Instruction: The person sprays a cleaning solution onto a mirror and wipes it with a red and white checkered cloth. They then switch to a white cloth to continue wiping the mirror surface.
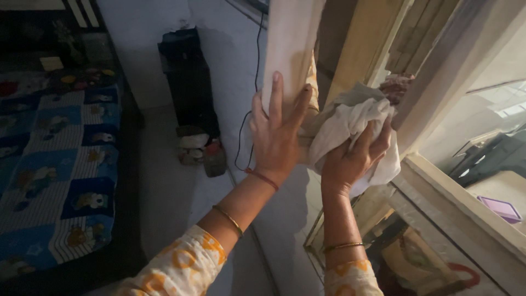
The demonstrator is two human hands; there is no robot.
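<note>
My left hand point(275, 134) lies flat with fingers spread against a pale folded-back curtain or panel point(290, 44) beside a window. My right hand point(353, 156) grips a crumpled white cloth point(350, 118) and presses it against the cream window frame point(438, 82). Both wrists wear thin bangles, and my sleeves are white with orange patterns.
A bed with a blue patterned quilt point(55, 159) fills the left. A dark cabinet point(189, 82) stands against the wall with bags point(203, 151) at its foot and a black cable point(249, 109) hanging beside it. A purple tray point(499, 209) shows beyond the glass at right.
</note>
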